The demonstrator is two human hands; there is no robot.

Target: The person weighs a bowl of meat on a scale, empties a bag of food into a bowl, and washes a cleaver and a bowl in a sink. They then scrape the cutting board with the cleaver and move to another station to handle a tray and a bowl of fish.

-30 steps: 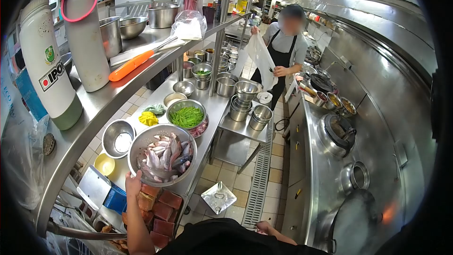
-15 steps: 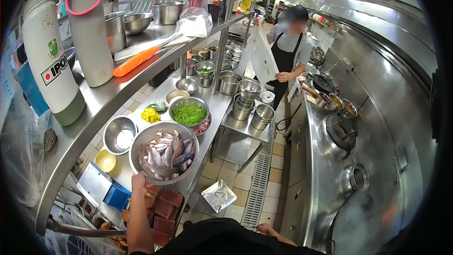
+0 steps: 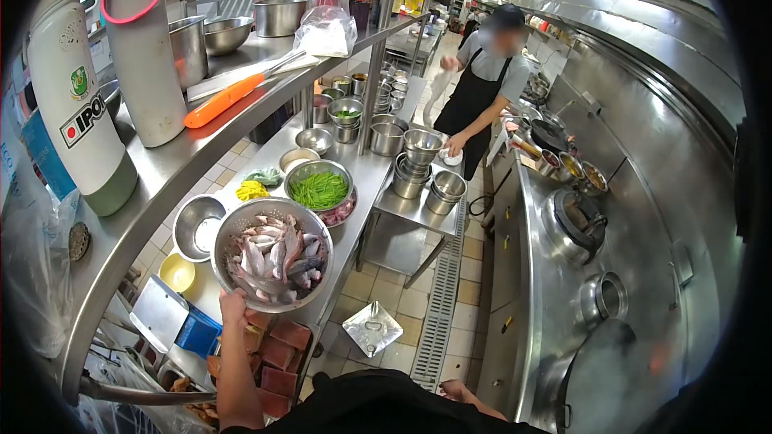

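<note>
My left hand [image 3: 233, 306] is closed on the near rim of a perforated steel colander [image 3: 227, 229]. Whole small fish [image 3: 277, 253] are heaped inside it. The colander is above or on the left worktop, tilted toward me; whether it rests there cannot be seen. Just behind it are a bowl of cut green vegetables [image 3: 318, 190] and some pinkish meat [image 3: 338, 211]. Low in the view, my right hand [image 3: 454, 391] hangs beside my body above the floor, apart from any object. Its fingers are mostly hidden.
An empty steel bowl [image 3: 193, 229], a yellow bowl [image 3: 177, 272] and a blue scale [image 3: 199, 333] lie left of the colander. Reddish blocks [image 3: 279, 356] sit nearest me. A metal lid [image 3: 372, 329] is low in the aisle. A steaming wok [image 3: 599, 378] stands right; a co-worker [image 3: 482, 84] is ahead.
The co-worker's white sheet has swung down and narrowed, and one of their hands now reaches to a white roll by the stacked bowls. My hold on the colander is unchanged.
</note>
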